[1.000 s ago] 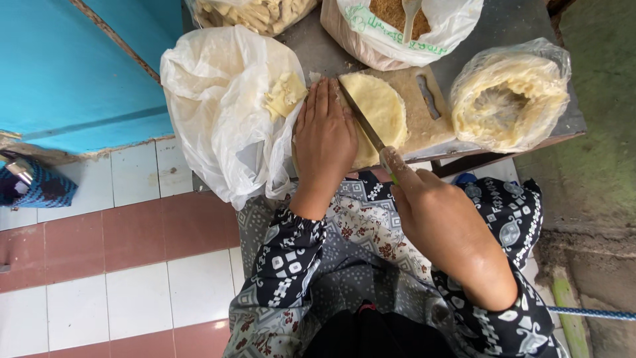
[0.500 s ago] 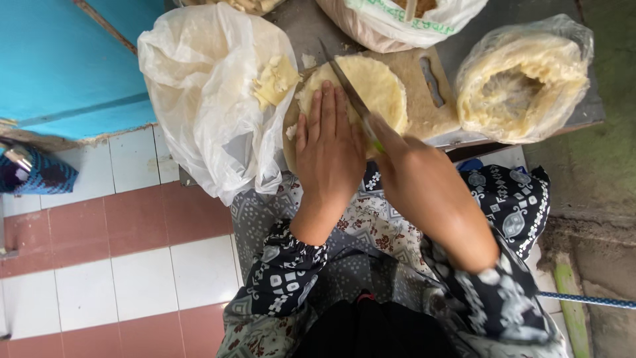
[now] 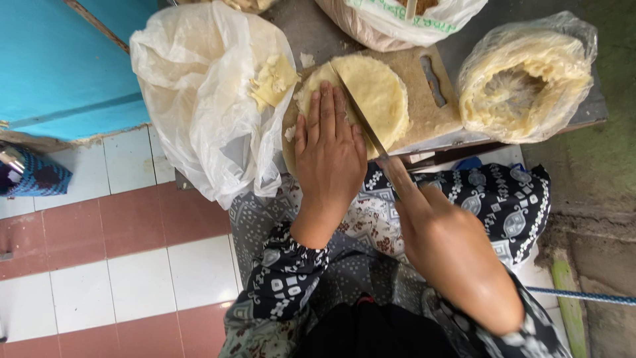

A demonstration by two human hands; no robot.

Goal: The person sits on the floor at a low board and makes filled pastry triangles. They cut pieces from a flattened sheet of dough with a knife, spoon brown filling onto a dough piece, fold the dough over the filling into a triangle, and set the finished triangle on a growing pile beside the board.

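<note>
- The right hand (image 3: 450,248) is nearest the camera, its fingers curled shut around the handle of a knife (image 3: 361,119); the handle itself is hidden inside the grip.
- The blade runs up and away from those fingers, across a pale yellow round cake (image 3: 371,99) and cutting into it.
- The left hand (image 3: 329,152) lies flat just left of the blade, fingers (image 3: 318,109) straight and close together, pressing on the left part of the cake; it grips nothing.
- The cake sits on a wooden cutting board (image 3: 430,109) with a slot handle, which rests on the grey tabletop (image 3: 318,33).
- Left of the flat fingers, an open white plastic bag (image 3: 199,99) holds cut yellow pieces (image 3: 271,79).
- Right of the board, well apart from both hands, a clear bag (image 3: 527,83) holds a pale ring-shaped mass.
- Beyond the fingers, at the far edge, stands another white bag (image 3: 397,23).
</note>
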